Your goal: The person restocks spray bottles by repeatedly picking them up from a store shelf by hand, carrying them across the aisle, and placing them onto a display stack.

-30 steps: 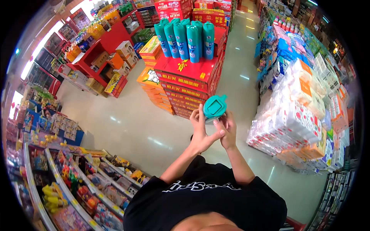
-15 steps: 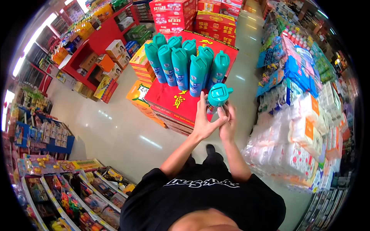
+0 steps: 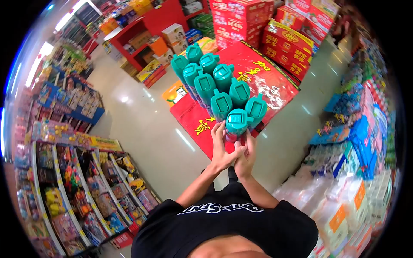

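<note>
A spray can with a teal cap (image 3: pixel 236 121) is gripped between my two hands at the near corner of a red carton (image 3: pixel 187 112). My left hand (image 3: pixel 223 151) wraps its left side with the thumb pointing right. My right hand (image 3: pixel 245 157) closes round the right side, and the thumbs nearly meet in front. Several more teal-capped cans stand upright in close rows just beyond, such as the can (image 3: pixel 221 104) behind and the can (image 3: pixel 256 107) at the right. The held can's base is hidden, so I cannot tell whether it touches the carton.
Stacked red cartons (image 3: pixel 286 47) rise behind the display. Toy shelves (image 3: pixel 81 193) stand at lower left, a red shelf unit (image 3: pixel 142 32) at far left. Wrapped paper packs (image 3: pixel 340 206) are piled on the right. Shiny floor (image 3: pixel 155 129) runs between them.
My hands have brought the spray can close up against the standing cans. The view has turned, so the display and cartons appear shifted right.
</note>
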A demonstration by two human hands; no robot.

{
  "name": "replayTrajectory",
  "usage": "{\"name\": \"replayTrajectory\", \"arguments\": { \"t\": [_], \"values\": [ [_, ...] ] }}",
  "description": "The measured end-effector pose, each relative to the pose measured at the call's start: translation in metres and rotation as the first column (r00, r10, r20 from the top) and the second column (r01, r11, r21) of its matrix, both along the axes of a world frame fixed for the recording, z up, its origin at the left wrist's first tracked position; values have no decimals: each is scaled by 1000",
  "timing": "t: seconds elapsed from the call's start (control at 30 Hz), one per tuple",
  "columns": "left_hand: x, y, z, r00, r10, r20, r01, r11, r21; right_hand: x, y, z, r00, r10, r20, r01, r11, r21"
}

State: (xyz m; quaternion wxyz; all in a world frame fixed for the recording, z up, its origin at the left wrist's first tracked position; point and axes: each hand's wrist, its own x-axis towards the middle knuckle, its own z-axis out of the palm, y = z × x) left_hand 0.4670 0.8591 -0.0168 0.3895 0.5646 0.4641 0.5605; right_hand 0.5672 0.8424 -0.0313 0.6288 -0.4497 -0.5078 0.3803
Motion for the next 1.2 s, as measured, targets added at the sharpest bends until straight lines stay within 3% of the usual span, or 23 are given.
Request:
{"name": "replayTrajectory", "arguments": {
  "t": [0.13,0.3,0.4,0.53,0.63,0.7,0.87,0.93,1.03,1.2],
  "values": [
    [2,3,2,997,52,-58,-53,998,-16,6,4,5,993,44,110,-47,999,27],
    [4,-6,0,987,98,-129,-98,995,6,7,9,-26,997,77,-31,-73,989,133],
    [-1,-25,6,981,115,-156,-118,993,-8,11,2,-24,989,128,-69,-122,989,81],
    [-29,-85,1,962,166,-217,-176,984,-24,-3,-26,-13,993,106,-55,-110,990,-91],
    [-63,-159,-10,939,268,-216,-285,957,-53,-33,-70,-9,974,226,15,-224,971,-79],
    [-90,-219,-28,932,343,-116,-357,925,-134,-66,-114,-7,934,352,66,-348,935,-73],
    [-143,-380,-43,838,542,59,-525,831,-182,-156,-254,-16,658,747,92,-739,665,-109],
    [-158,-442,-46,770,632,87,-624,774,-110,-193,-322,-19,510,860,15,-847,505,-168],
    [-181,-518,-50,612,769,186,-775,630,-55,-238,-410,-16,320,947,30,-937,321,-136],
    [-219,-638,-41,396,914,86,-914,402,-62,-296,-510,-17,19,983,182,-996,35,-81]
  ]
}}
